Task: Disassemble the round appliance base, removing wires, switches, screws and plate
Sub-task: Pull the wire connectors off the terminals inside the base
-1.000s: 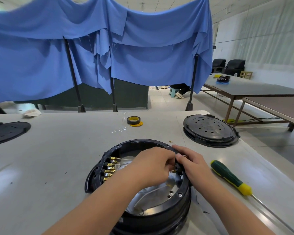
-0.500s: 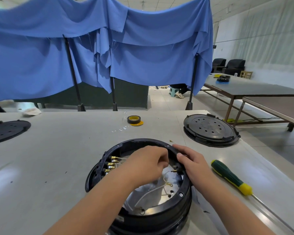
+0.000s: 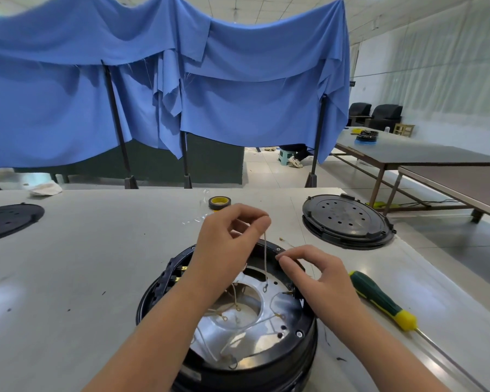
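Head view: a round appliance base (image 3: pixel 232 329) of black plastic lies open side up on a smooth pale grey table (image 3: pixel 82 264), at its near edge just in front of the person. Its thick rim is glossy and ring-shaped. Inside sits a shiny silver metal plate (image 3: pixel 269 315), disc-shaped with a large round hole in its middle and small dark screw holes near the right edge. Thin pale wires (image 3: pixel 235 304) with small ring terminals sprawl loosely over the plate.

The left hand (image 3: pixel 227 244) is raised above the far side of the base, thumb and forefinger pinching the top of one thin wire (image 3: pixel 265 261). That wire hangs nearly straight down, its long axis vertical, its ring terminal dangling just above the plate. The right hand (image 3: pixel 320 275) rests at the base's right rim, its fingers curled with thumb and forefinger tips close together; what they pinch, if anything, I cannot tell.

Right of the base lies a screwdriver (image 3: pixel 382 301) with a dark green ribbed grip and yellow collar, its handle pointing away to the left and its steel shaft running toward the near right. Farther back sits a round black lid (image 3: pixel 347 220) with small holes, and a roll of yellow and black tape (image 3: pixel 219 203).
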Demonstrator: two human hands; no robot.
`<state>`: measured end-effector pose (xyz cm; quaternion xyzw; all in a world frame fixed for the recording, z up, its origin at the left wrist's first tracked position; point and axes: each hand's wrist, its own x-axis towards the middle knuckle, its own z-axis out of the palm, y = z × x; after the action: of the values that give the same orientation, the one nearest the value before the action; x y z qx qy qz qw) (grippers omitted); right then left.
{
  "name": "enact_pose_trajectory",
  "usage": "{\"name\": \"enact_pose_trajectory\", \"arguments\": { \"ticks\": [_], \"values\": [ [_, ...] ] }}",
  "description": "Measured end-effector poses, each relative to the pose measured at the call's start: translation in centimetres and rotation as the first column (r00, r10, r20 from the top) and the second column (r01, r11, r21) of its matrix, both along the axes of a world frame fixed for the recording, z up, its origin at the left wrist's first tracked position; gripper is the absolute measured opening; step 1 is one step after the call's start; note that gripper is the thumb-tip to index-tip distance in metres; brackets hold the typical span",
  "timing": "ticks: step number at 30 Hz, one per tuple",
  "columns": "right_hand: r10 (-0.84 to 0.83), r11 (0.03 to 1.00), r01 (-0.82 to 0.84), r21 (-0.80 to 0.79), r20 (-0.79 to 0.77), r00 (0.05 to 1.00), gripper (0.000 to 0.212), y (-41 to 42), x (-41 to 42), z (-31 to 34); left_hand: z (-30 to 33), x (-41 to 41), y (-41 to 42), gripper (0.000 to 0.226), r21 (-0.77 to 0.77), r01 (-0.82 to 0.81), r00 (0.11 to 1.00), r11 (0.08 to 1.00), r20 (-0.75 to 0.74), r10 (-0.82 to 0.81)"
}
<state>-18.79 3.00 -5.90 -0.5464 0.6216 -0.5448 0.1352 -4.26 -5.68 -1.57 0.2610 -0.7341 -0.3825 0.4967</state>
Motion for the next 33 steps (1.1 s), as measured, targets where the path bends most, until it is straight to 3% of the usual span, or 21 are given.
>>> {"name": "enact_pose_trajectory", "arguments": {
  "ticks": [4,8,11,14,17,21,25,33],
  "values": [
    [0.129,0.99,-0.132,0.047,0.053,0.99,0.008,0.7,1.1,0.9,0.0,0.3,-0.3,0.005,0.094,-0.008,0.998,0.996,-0.068,0.015],
    [0.136,0.988,-0.142,0.059,0.096,0.986,0.006,0.6,1.6,1.2,-0.1,0.2,-0.3,0.004,0.082,-0.008,0.998,0.997,-0.062,0.013],
    [0.09,0.994,-0.098,0.054,0.141,0.986,0.008,0.5,1.2,1.5,-0.2,-0.1,-0.2,0.007,0.121,-0.001,0.998,0.993,-0.067,0.01],
    [-0.035,0.999,0.029,0.045,0.14,0.99,0.006,-0.1,-0.8,2.4,-0.5,-0.2,-0.2,0.019,0.122,-0.009,0.999,0.992,0.036,0.004],
    [-0.168,0.975,0.161,0.153,0.032,0.985,0.008,-1.5,-4.0,3.0,-0.8,-0.2,0.2,0.02,0.049,0.027,0.962,0.998,0.271,-0.039],
    [-0.199,0.877,0.286,0.387,-0.249,0.948,0.009,-4.4,-7.0,1.5,-1.4,-0.5,1.1,0.013,0.008,0.179,0.819,0.984,0.552,-0.153],
    [-0.157,0.795,0.384,0.469,-0.453,0.878,0.015,-6.6,-7.8,-0.4,-1.7,-0.6,1.2,0.012,0.017,0.238,0.746,0.971,0.637,-0.194],
    [-0.207,0.76,0.465,0.454,-0.508,0.836,0.009,-9.3,-7.6,-1.8,-2.5,-0.9,0.8,0.006,-0.022,0.249,0.711,0.968,0.683,-0.168]
  ]
}}
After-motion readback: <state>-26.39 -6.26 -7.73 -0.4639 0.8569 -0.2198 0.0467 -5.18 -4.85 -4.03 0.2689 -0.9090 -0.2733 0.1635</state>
